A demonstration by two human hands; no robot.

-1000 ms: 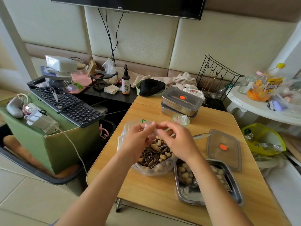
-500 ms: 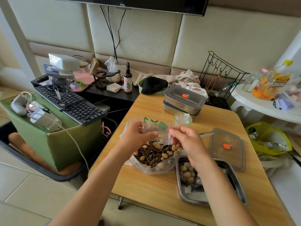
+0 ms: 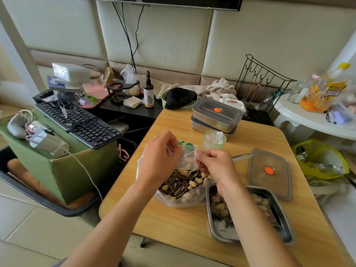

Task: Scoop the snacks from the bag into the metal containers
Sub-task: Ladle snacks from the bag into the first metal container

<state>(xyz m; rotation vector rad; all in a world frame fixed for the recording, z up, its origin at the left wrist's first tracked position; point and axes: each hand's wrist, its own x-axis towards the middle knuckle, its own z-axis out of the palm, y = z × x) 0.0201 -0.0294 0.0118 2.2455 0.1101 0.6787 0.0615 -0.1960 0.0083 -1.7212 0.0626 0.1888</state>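
A clear plastic bag (image 3: 179, 201) of striped sunflower seeds (image 3: 174, 186) and pale peanuts in the shell (image 3: 192, 183) sits near the middle of the light wooden worktop (image 3: 173, 226), its mouth open upward. Both hands work at the far rim of that mouth, at the bag's 12 o'clock. The left hand (image 3: 159, 158) curls its fingers and pinches the plastic edge from the 10 o'clock side. The right hand (image 3: 213, 164) pinches the same edge from the 2 o'clock side, so a flap of film stands between them. A metal spoon (image 3: 182, 173) lies in the bag with a peanut on its bowl. Its handle comes out past the right hand toward 2 o'clock, and the hand hides the middle, so I cannot tell whether the fingers touch it.

Just beside the bag at its 4 o'clock lies an open rectangular metal container (image 3: 225, 233) with peanuts in it, partly covered by the right forearm. A grey translucent lid with an orange dot (image 3: 269, 176) lies flat at that container's 1 o'clock. At the bag's 1 o'clock stands a small pale green cup (image 3: 213, 143), and behind it are two closed metal containers (image 3: 213, 122), one stacked on the other. Off the worktop at 10 o'clock, a black keyboard (image 3: 81, 122) rests on a green box (image 3: 82, 174).
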